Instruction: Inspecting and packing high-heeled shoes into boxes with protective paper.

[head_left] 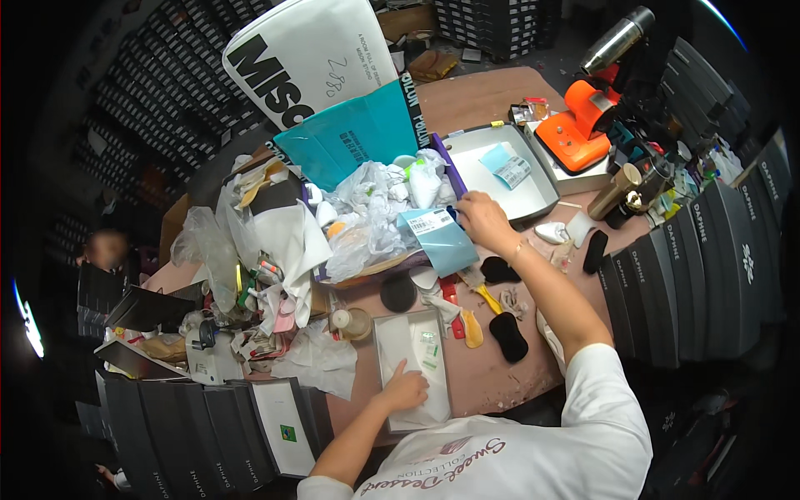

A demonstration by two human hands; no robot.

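Your right hand (485,220) stretches forward beside a pale-blue labelled sheet (440,247), grip unclear; your left hand (406,390), fingers apart, touches white paper (434,398).

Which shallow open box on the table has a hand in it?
The nearer box, by the white shirt: the left hand rests on white paper inside it. The farther shallow box holds a light blue slip, no hand.
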